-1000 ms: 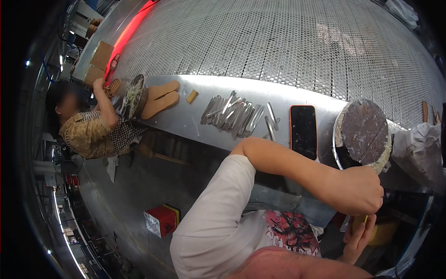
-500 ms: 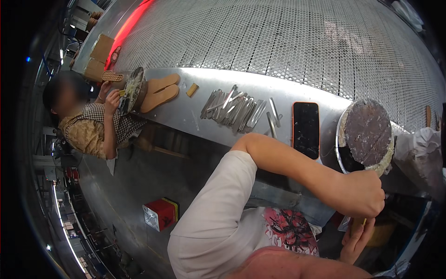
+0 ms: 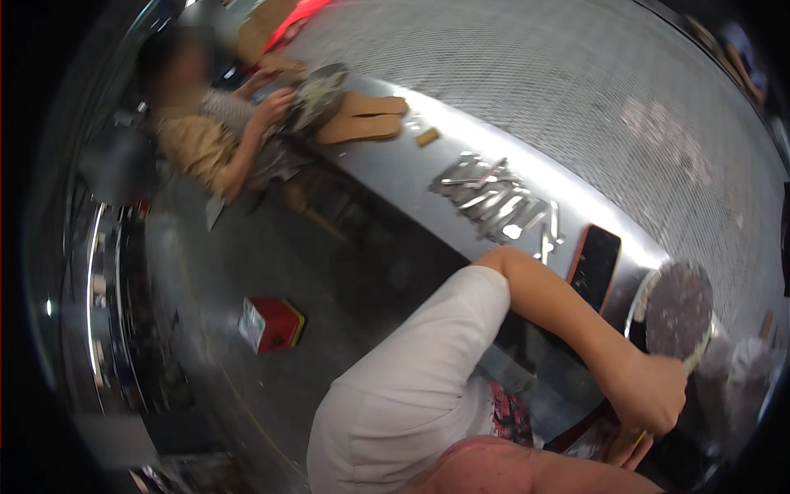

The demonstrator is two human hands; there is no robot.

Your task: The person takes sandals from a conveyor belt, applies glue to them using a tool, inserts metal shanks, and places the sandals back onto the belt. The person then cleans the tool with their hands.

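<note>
My left hand is closed in a fist at the lower right, its elbow raised and bent. What lies inside its fingers is hidden. Just below it, part of my right hand shows, with fingers bent round something I cannot make out. A bit of yellow appears between the two hands, too small and blurred to name. Close above my left hand stands a round container with a rough, brownish-grey crusted top. A dark-screened phone with an orange edge lies beside it on the metal bench.
Several shiny metal strips lie heaped on the bench. Farther along are tan insoles and a small yellow-brown block. A co-worker's hands work at another crusted container. A red tin stands on the floor.
The whole view has swung and blurred, so the bench slants more steeply and its things sit farther right and mostly lower. Less of my right hand shows beneath my left.
</note>
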